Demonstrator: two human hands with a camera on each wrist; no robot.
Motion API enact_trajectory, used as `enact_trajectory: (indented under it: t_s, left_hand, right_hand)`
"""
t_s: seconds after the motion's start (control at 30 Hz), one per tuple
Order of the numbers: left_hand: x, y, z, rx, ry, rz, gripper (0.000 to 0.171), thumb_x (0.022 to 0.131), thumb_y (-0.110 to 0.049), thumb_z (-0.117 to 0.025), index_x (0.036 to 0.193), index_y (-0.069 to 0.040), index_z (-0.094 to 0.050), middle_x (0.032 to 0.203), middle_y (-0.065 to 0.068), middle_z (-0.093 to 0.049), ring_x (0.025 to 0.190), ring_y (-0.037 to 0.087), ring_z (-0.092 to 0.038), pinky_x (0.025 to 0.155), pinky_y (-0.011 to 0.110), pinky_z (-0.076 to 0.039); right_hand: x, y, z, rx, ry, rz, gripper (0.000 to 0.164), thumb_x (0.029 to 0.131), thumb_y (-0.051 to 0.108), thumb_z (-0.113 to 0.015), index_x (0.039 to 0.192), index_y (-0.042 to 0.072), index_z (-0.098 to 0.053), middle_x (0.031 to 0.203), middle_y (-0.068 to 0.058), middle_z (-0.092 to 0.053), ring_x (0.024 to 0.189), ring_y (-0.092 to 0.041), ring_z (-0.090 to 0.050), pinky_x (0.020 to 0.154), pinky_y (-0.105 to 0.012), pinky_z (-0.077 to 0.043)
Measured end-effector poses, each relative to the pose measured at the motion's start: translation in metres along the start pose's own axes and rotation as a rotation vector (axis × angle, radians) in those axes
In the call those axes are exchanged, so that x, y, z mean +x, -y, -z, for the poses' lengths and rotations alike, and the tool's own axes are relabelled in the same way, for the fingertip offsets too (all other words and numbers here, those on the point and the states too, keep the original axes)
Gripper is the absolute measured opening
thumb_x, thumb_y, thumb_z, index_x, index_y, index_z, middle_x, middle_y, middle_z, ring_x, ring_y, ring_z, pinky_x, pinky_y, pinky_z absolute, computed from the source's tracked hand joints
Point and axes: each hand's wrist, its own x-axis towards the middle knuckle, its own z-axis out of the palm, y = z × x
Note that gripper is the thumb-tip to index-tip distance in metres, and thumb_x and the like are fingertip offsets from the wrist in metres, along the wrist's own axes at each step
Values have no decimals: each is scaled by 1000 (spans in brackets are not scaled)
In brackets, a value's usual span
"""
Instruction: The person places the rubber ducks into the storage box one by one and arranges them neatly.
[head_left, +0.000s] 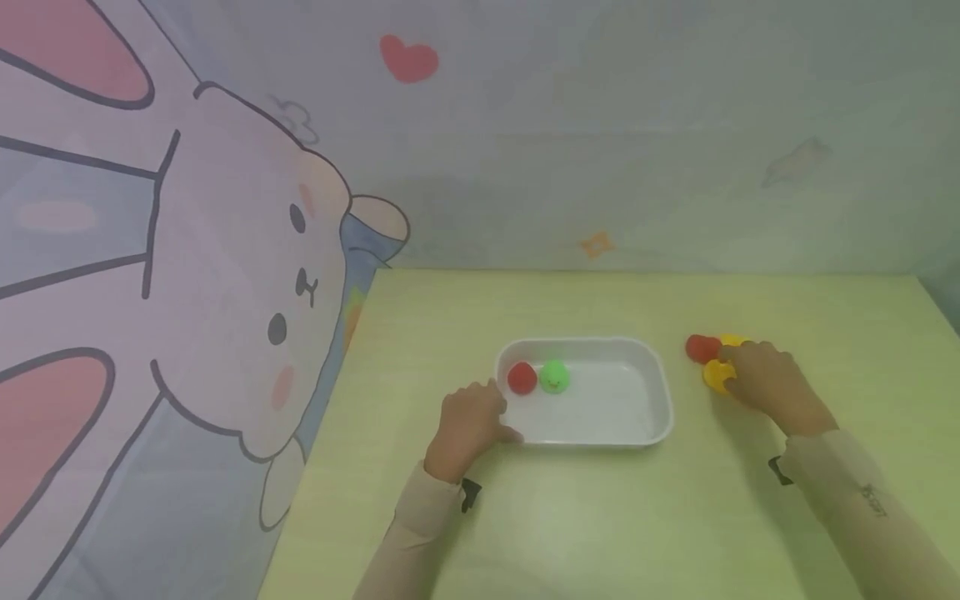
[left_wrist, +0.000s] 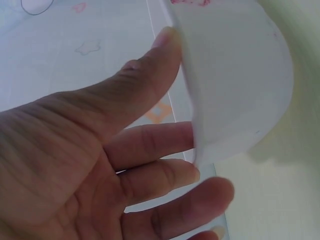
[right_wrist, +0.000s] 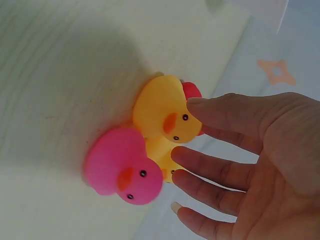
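Observation:
The white tray (head_left: 600,417) lies on the table, with a red rounded toy (head_left: 522,378) and a green rubber duck (head_left: 554,377) inside its left part. My left hand (head_left: 471,423) holds the tray's left front corner, thumb and fingertips at the rim. To the tray's right, my right hand (head_left: 771,385) reaches over a cluster of rubber ducks, its fingers apart. In the right wrist view the thumb overlaps the head of a yellow duck (right_wrist: 159,107). A pink duck (right_wrist: 117,162) sits beside it, a second yellow duck (right_wrist: 157,150) lies partly hidden between, and a red one (right_wrist: 192,90) shows behind.
The pale yellow-green table (head_left: 420,325) ends at a cloth backdrop (head_left: 637,125) at the back. A large printed rabbit (head_left: 240,267) covers the backdrop on the left.

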Motion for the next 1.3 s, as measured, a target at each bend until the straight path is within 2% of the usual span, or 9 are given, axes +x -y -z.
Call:
enact_trajectory:
  t_s: [0.2,0.43,0.63,0.77,0.9,1.0,1.13,1.2,1.3]
  left_hand:
    - [2,-2,-1,-13,37,18,48,69,-44,-92,85,-9,-63,67,2,-49,60,17,-44,52,32,-37]
    - [0,-2,-3,-19,26,15,47,69,-42,-93,83,-10,-61,67,1,-48,60,16,-42,52,31,-36]
    - [1,-3,-3,-27,15,5,48,70,-43,-92,82,-11,-59,66,1,-46,60,16,-40,51,31,-36]
    - [-1,-4,-3,-27,11,16,49,70,-43,-92,81,-11,-57,66,1,-47,60,16,-40,51,31,-36]
    - [-1,-2,-4,-17,15,23,49,70,-43,-92,80,-12,-55,66,1,-46,60,16,-40,51,30,-35]
    - [-1,-2,-4,-10,19,31,49,71,-43,-91,79,-12,-55,65,1,-45,60,15,-39,51,30,-35]
    - [-1,-1,-2,-10,31,37,47,72,-42,-91,80,-11,-56,66,1,-44,61,16,-38,52,29,-35]
    - [-2,-1,-1,-13,28,35,46,73,-40,-91,80,-11,-56,66,1,-44,61,16,-38,52,29,-36]
    - [-4,-2,1,-14,11,28,45,72,-38,-91,79,-11,-56,65,1,-43,60,15,-38,52,29,-36]
  right_hand:
    - [-2,-6,-6,31,50,-54,34,85,-2,-64,118,-10,-61,105,-34,-64,90,-55,-59,73,-70,-41]
    - [-4,-8,-8,32,58,-62,34,85,-1,-64,117,-10,-60,107,-35,-64,94,-57,-59,75,-76,-37]
    - [-7,-7,-3,6,28,-48,32,86,4,-65,115,-9,-61,105,-31,-66,90,-51,-60,70,-67,-36]
    - [-9,5,2,13,-23,10,23,87,6,-65,107,-7,-63,88,-20,-66,76,-40,-59,66,-60,-42]
    - [-10,19,8,46,-67,77,20,88,5,-63,104,-7,-60,75,-7,-54,67,-28,-49,64,-48,-44]
    - [-8,28,13,68,-90,117,25,88,2,-63,109,-10,-58,74,-7,-51,68,-27,-46,66,-46,-43]
    - [-5,41,21,77,-107,154,30,89,2,-66,115,-12,-60,84,-15,-61,74,-31,-55,72,-51,-46]
    - [-5,48,25,83,-110,161,27,90,3,-68,111,-11,-61,85,-15,-63,76,-31,-56,72,-51,-46]
    - [-3,62,30,84,-123,169,16,89,5,-69,98,-6,-61,77,-10,-57,71,-27,-52,67,-46,-44]
